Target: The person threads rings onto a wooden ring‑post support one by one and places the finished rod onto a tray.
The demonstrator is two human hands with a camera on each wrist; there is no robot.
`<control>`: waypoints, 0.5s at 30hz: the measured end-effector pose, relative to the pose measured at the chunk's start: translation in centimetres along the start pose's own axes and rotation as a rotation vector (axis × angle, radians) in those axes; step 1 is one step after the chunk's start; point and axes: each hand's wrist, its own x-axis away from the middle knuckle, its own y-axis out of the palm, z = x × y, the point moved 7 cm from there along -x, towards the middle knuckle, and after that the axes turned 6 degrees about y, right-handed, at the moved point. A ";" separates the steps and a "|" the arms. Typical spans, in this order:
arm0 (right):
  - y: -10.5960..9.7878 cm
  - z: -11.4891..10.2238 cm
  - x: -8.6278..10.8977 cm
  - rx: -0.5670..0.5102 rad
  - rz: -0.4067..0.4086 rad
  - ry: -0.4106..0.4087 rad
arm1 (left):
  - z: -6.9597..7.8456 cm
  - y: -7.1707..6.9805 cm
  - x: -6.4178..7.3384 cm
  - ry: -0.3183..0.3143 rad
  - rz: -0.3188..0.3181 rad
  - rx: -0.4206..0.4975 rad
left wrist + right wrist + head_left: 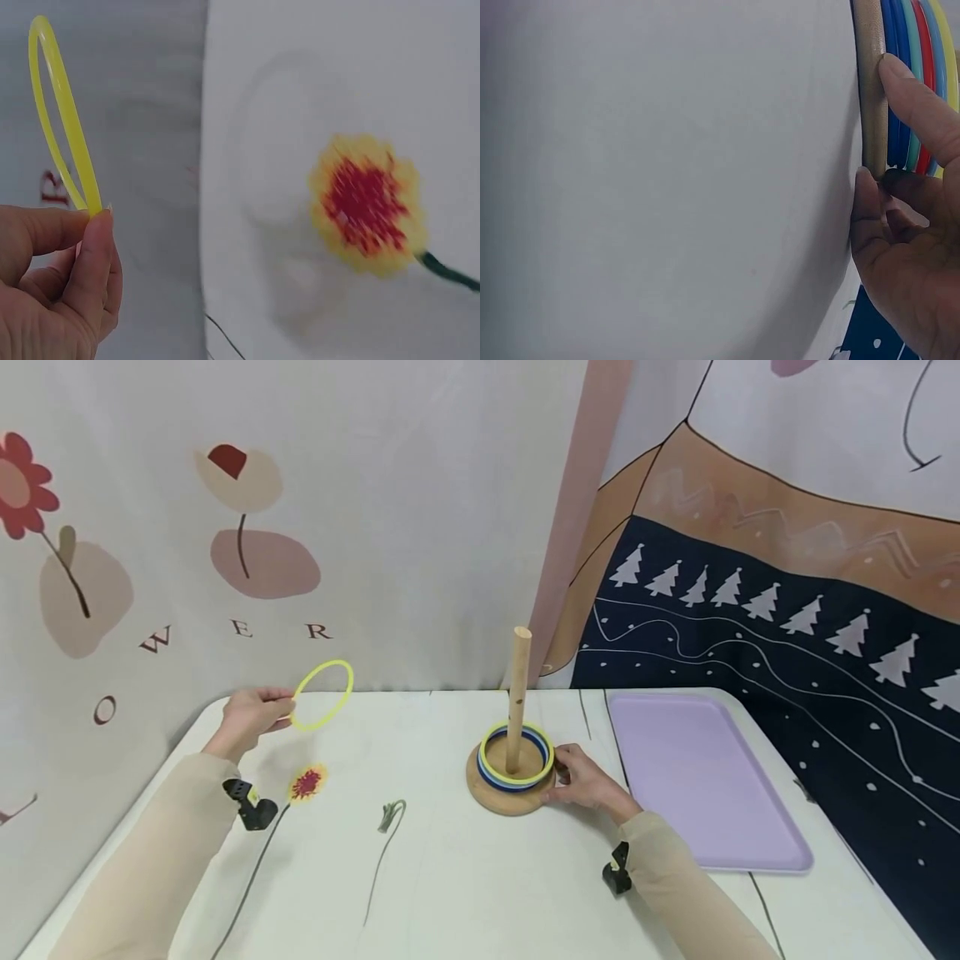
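My left hand (251, 718) pinches a yellow ring (71, 124) between thumb and fingers, holding it up above the left part of the table. A round wooden base (491, 800) with an upright peg (519, 685) stands near the table's middle. Around that peg lies a stack of coloured rings (928, 75), yellow on top, with blue, red and teal ones below. At the base's right edge is my right hand (581, 781), its thumb and fingers gripping the rim beside the stack. The peg's top is bare.
A lilac tray (697, 777) lies flat on the right of the white table. The tablecloth carries a printed yellow-red flower (307, 783) and a green stem print (388, 817). Patterned curtains (420, 527) hang behind the table's back edge.
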 end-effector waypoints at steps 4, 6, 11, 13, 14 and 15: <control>0.0 -0.1 0.0 0.011 0.003 -0.010 | 8.5 0.5 3.4 0.019 -0.115 0.103; 0.0 -0.1 0.0 0.014 0.004 -0.009 | 13.9 0.6 6.2 0.032 -0.174 0.120; 0.0 -0.1 -0.1 0.006 0.007 -0.005 | 22.5 1.3 10.5 0.103 -0.246 0.105; 0.0 0.0 -0.1 0.003 0.009 -0.002 | 24.2 1.8 11.0 0.119 -0.261 0.105; 0.0 0.0 -0.1 0.002 0.010 0.001 | 24.9 2.0 11.1 0.128 -0.266 0.109; 0.0 0.0 -0.1 0.004 0.010 0.004 | 25.5 2.2 11.3 0.138 -0.273 0.115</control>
